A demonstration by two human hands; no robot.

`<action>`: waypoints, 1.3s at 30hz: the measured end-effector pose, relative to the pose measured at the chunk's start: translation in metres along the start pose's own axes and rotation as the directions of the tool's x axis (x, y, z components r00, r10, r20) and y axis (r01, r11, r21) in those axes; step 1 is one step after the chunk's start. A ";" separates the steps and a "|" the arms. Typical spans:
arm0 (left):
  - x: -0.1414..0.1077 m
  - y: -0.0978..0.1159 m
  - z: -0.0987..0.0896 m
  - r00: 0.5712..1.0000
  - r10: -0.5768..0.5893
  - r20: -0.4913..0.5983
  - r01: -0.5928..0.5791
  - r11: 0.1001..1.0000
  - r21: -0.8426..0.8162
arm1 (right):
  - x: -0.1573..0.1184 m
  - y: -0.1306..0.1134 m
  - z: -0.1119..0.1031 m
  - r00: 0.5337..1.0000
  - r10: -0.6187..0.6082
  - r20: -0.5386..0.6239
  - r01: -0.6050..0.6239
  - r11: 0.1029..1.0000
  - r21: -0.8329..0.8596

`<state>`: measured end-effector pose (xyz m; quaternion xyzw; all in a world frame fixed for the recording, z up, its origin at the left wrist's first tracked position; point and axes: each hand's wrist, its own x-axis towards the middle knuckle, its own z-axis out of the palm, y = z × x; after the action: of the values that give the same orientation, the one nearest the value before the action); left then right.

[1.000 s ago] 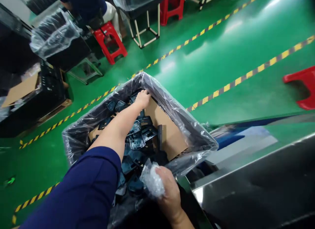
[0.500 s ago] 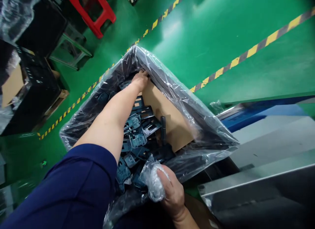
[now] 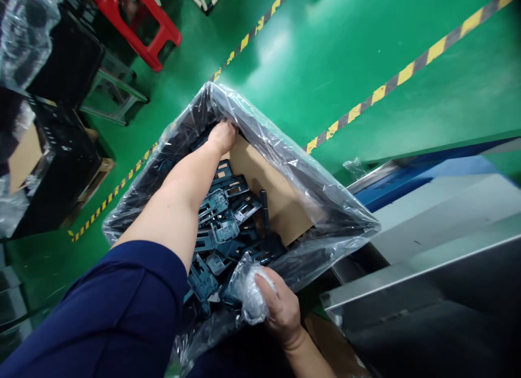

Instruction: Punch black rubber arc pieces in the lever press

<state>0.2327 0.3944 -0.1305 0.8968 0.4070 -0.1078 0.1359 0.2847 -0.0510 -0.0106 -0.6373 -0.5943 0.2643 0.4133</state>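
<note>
Inside a bin (image 3: 342, 204) lined with clear plastic film, several dark molded plastic parts (image 3: 223, 226) lie in a loose pile. A brown cardboard sheet (image 3: 271, 191) rests along the bin's right side, a dark upright piece standing beside it. My left hand (image 3: 223, 135) reaches into the far corner, curled at the sheet's far end; its fingertips and what they hold are hidden. Near the bin's close edge, my right hand (image 3: 283, 307) is closed round a crumpled wad of clear plastic (image 3: 253, 296), over the near end of the pile.
A red stool (image 3: 157, 39) and a grey metal-legged stand (image 3: 118, 104) are beyond the bin at upper left. Black crates with plastic wrap (image 3: 61, 150) stand at the left. Metal panels (image 3: 427, 269) lie to the right. Yellow-black tape (image 3: 378, 93) crosses the green floor.
The view has shifted slightly, so the bin sits a little further left. My left hand's fingers look more curled at the far corner. My right hand still holds the plastic wad.
</note>
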 end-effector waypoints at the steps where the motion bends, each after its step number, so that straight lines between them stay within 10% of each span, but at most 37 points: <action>1: -0.008 0.001 -0.009 1.000 0.001 0.018 -0.001 0.999 0.040 | 0.000 0.000 0.001 1.000 0.004 -0.008 -0.004 1.000 -0.006; 8: -0.104 -0.003 -0.069 0.979 -0.039 -0.200 0.032 0.999 -0.036 | 0.004 0.003 0.008 0.999 0.006 -0.044 -0.007 1.000 -0.026; 14: -0.190 0.005 -0.112 0.839 -0.325 -0.436 0.247 0.942 -0.227 | 0.011 0.005 0.007 0.997 0.082 -0.015 -0.081 0.996 0.027; 33: -0.327 0.070 -0.181 0.682 -0.541 -0.492 0.292 0.819 -0.494 | 0.028 -0.039 -0.058 0.965 0.260 0.043 -0.263 0.953 0.149; 39: -0.354 0.076 -0.198 0.714 -0.519 -0.470 0.200 0.795 -0.573 | 0.064 -0.055 -0.066 0.920 0.392 0.008 -0.378 0.882 0.280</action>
<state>0.0785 0.1638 0.1747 0.7183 0.6138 0.2647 0.1928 0.3192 -0.0048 0.0798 -0.6849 -0.4030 0.4058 0.4515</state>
